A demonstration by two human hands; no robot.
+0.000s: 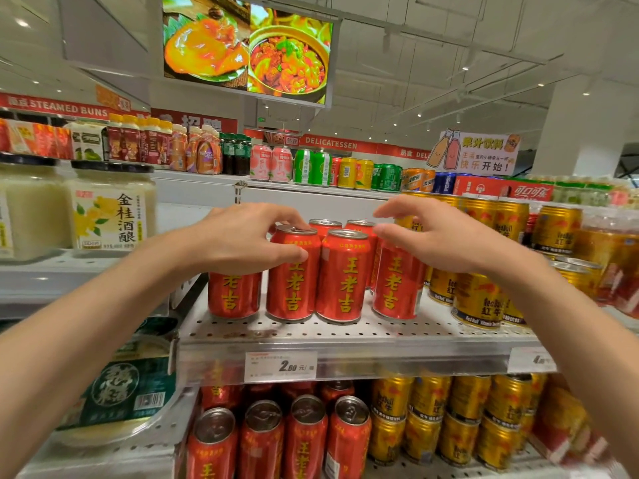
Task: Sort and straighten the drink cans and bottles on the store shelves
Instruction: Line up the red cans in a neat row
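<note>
Right now, in the head view, your left hand [242,240] is wrapped over the top of the second red can [293,274] in the front row, thumb on its face and fingers [287,219] curled over its lid, so the grip is closed on that can; your right hand [435,236] hovers spread apart, fingers loose, over the rightmost red can [397,281], and I cannot tell whether the palm touches it; the row stands on the perforated shelf [345,330], near its front edge.

The risk, as I judge it, lies just under and beside your left grip; the can to its left [233,295] and the middle can [342,276] stand touching or almost touching the one you hold, so a sharp twist or tug could knock a neighbour forward off the lip, above the price tag [280,366]; tilting the can while gripping only its top could also tip it.

Around you: gold cans [480,299] crowd just right of your right hand, so a wide sweep there would bump them; behind the grip, more red cans [325,224] block pushing back; well to the left stands a pale jar [112,205], clear of the work.
</note>
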